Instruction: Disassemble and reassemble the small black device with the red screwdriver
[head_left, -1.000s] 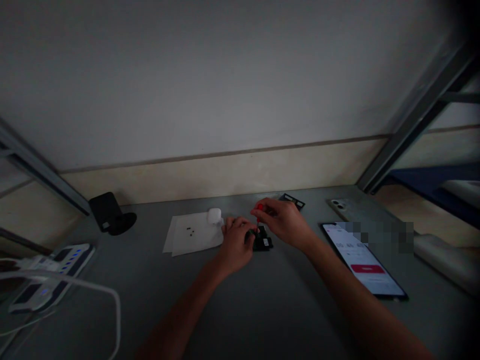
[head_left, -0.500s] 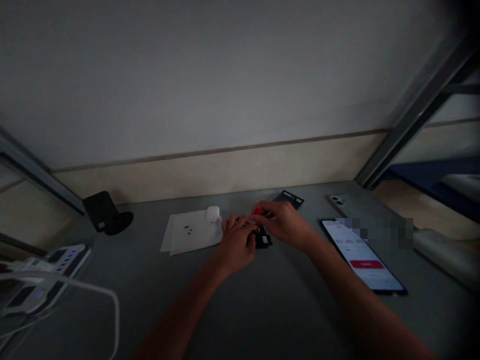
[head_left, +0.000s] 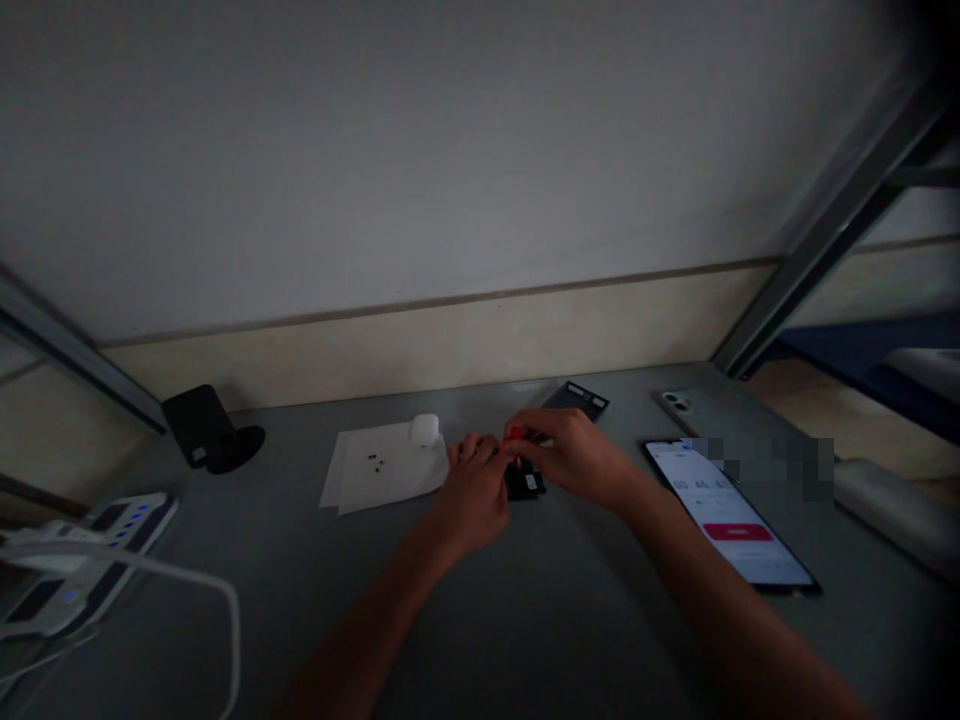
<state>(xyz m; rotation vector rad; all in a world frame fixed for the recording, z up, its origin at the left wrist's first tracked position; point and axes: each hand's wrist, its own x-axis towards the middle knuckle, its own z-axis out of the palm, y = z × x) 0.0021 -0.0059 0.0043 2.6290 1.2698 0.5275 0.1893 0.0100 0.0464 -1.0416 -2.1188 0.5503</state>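
My right hand [head_left: 571, 450] pinches a small red-handled tool [head_left: 516, 433] between thumb and fingers, above a flat black part [head_left: 531, 484] on the desk. The tool's tip is hidden, so its exact kind does not show. My left hand [head_left: 474, 490] lies over the left side of the same black part, fingers bent and holding it against the desk. A pale label marks the part's right side, while the hands cover much of the rest. Left of the hands, several tiny dark pieces [head_left: 376, 462] lie on white paper sheets [head_left: 397, 489].
A white earbud case [head_left: 424, 430] stands on the paper's far edge. Behind my right hand lies a dark flat panel [head_left: 589, 399]. A lit phone [head_left: 739, 533] and a grey phone [head_left: 679, 401] are at right. A black stand [head_left: 201, 428] and a power strip [head_left: 120, 530] with cables occupy the left.
My right hand and the red-handled tool have shifted very slightly, and its fingers are bent a little differently. My left hand stays on the black part.
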